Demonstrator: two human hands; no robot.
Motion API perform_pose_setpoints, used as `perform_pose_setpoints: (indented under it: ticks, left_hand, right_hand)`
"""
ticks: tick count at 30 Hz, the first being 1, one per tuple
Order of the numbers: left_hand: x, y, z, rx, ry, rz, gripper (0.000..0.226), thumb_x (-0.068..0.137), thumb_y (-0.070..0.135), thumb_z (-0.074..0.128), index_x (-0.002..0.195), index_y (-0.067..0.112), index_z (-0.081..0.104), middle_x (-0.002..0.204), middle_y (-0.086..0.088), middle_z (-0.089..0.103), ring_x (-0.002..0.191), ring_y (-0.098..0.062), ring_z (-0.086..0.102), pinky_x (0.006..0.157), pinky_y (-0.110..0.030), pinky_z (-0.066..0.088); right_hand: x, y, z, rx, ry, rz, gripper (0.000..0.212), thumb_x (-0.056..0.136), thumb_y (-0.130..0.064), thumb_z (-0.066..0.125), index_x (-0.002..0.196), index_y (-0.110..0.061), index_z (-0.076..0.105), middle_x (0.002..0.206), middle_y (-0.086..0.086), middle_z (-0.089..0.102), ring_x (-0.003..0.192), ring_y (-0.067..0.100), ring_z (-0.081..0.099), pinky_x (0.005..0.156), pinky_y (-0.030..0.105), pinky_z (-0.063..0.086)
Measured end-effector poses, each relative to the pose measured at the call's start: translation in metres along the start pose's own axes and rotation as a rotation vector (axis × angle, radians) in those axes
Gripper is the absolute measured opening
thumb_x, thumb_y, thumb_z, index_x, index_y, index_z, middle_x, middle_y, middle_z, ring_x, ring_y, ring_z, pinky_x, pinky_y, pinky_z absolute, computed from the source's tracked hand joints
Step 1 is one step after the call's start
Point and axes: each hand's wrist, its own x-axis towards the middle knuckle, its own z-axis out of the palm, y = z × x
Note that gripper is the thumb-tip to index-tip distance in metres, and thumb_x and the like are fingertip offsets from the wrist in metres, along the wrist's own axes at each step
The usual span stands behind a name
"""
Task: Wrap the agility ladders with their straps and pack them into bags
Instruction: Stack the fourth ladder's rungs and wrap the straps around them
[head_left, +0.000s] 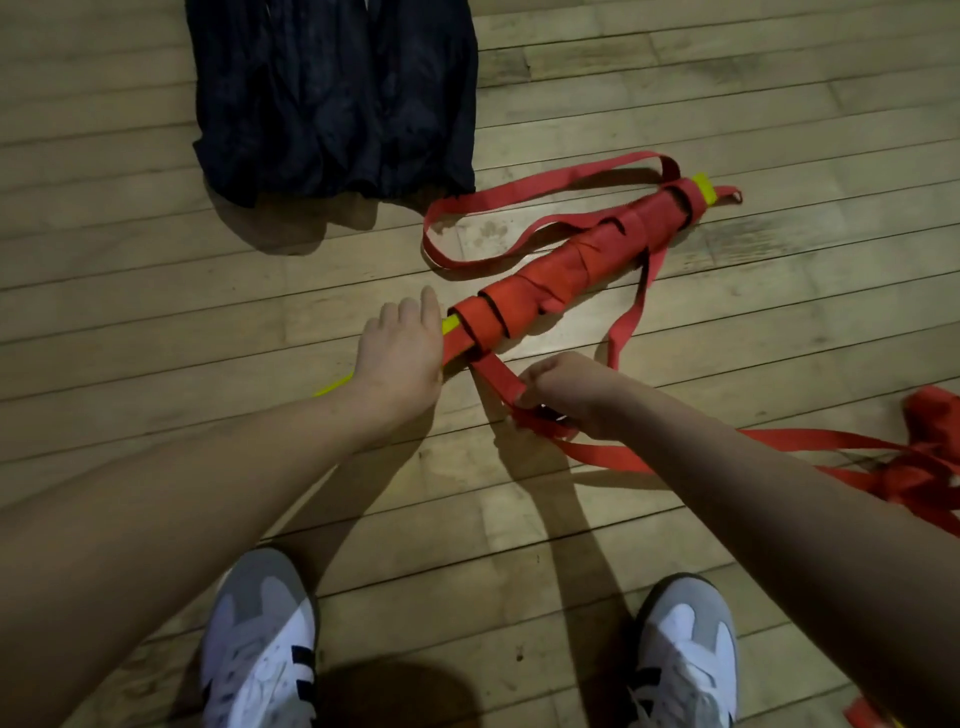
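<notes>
A bundle of yellow ladder rungs wrapped in red strap (566, 270) lies slanted on the wooden floor, its yellow ends showing at both tips. My left hand (397, 358) rests on the near end of the bundle with fingers extended. My right hand (569, 392) pinches the red strap (496, 376) just below the bundle's near end. Loose strap loops (519, 189) trail off behind the bundle. A dark navy bag (332, 98) lies flat on the floor beyond the bundle, to the upper left.
More red strap (930, 457) lies in a heap at the right edge, running under my right forearm. A bit of red and yellow (867, 714) shows at the bottom right corner. My two grey and white shoes (260, 644) stand on the floor planks at the bottom.
</notes>
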Motion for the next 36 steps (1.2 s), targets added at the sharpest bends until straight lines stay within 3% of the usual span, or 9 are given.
perform_pose_setpoints:
  ticks: [4,6,9,14,17,22,31,34,36]
  left_hand:
    - [-0.012,0.003,0.016,0.134,0.135,0.099,0.043,0.072,0.019,0.072,0.110,0.005,0.057,0.098,-0.011,0.054,0.088,-0.027,0.053,0.070,-0.033,0.045]
    - [-0.016,0.001,0.021,0.137,0.201,0.127,0.046,0.063,0.026,0.080,0.101,0.005,0.062,0.092,-0.011,0.056,0.079,-0.027,0.054,0.066,-0.034,0.045]
    - [-0.030,0.008,0.026,0.103,0.194,0.178,0.069,0.071,0.049,0.069,0.117,-0.001,0.057,0.106,-0.015,0.055,0.092,-0.029,0.051,0.079,-0.038,0.046]
    - [-0.054,0.018,0.032,-0.085,0.112,0.168,0.064,0.076,0.019,0.073,0.132,0.002,0.050,0.120,-0.025,0.052,0.105,-0.041,0.054,0.088,-0.048,0.047]
    - [-0.058,0.017,0.029,-0.196,0.005,0.145,0.059,0.093,0.020,0.055,0.145,0.012,0.029,0.120,-0.016,0.052,0.107,-0.033,0.052,0.086,-0.040,0.043]
    - [-0.041,0.012,0.021,-0.412,-0.012,-0.047,0.043,0.098,0.022,0.048,0.138,0.010,0.035,0.125,-0.012,0.050,0.114,-0.030,0.047,0.094,-0.039,0.036]
    - [-0.036,-0.008,0.012,-0.645,0.052,-0.082,0.037,0.094,0.021,0.058,0.128,0.010,0.050,0.117,-0.007,0.055,0.111,-0.025,0.049,0.095,-0.038,0.037]
    - [-0.028,-0.014,0.006,-0.599,0.109,-0.088,0.033,0.093,0.020,0.058,0.123,0.009,0.051,0.115,-0.009,0.056,0.110,-0.028,0.049,0.093,-0.040,0.035]
    - [-0.024,-0.014,0.003,-0.502,0.142,-0.099,0.030,0.094,0.020,0.056,0.122,0.010,0.051,0.116,-0.010,0.055,0.110,-0.030,0.048,0.091,-0.040,0.034]
  right_hand:
    - [-0.001,0.004,0.006,-0.126,0.106,-0.094,0.016,0.093,-0.009,0.052,0.100,-0.005,0.065,0.079,0.006,0.062,0.067,0.014,0.053,0.056,0.023,0.040]
    - [-0.001,0.007,0.013,-0.141,0.151,-0.138,0.017,0.094,-0.016,0.054,0.099,-0.004,0.065,0.080,0.008,0.060,0.066,0.015,0.050,0.057,0.025,0.038]
    - [-0.003,0.013,0.022,-0.047,0.192,-0.149,0.020,0.094,-0.019,0.056,0.096,-0.002,0.065,0.077,0.008,0.058,0.066,0.016,0.049,0.058,0.026,0.037]
    - [-0.006,0.022,0.026,0.182,0.164,-0.068,0.015,0.094,-0.004,0.053,0.097,0.007,0.063,0.075,0.012,0.062,0.049,0.010,0.054,0.044,0.017,0.038]
    - [-0.010,0.029,0.023,0.214,0.092,-0.027,0.014,0.095,-0.002,0.049,0.094,0.003,0.063,0.077,0.009,0.066,0.046,0.003,0.058,0.043,0.012,0.042]
    - [-0.010,0.029,0.013,0.113,0.035,0.032,0.017,0.096,-0.007,0.051,0.100,-0.001,0.066,0.099,0.015,0.071,0.083,0.020,0.062,0.065,0.026,0.046]
    - [-0.011,0.035,0.006,-0.044,-0.129,0.118,0.026,0.098,-0.020,0.052,0.109,0.001,0.062,0.089,0.013,0.071,0.078,0.021,0.065,0.065,0.031,0.048]
    - [-0.014,0.041,0.006,0.020,-0.260,0.121,0.025,0.100,-0.024,0.048,0.112,-0.004,0.056,0.088,0.011,0.066,0.088,0.027,0.062,0.074,0.039,0.051]
    - [-0.013,0.040,0.006,0.079,-0.241,0.075,0.020,0.098,-0.026,0.052,0.104,-0.007,0.056,0.086,0.010,0.066,0.086,0.029,0.059,0.075,0.040,0.046]
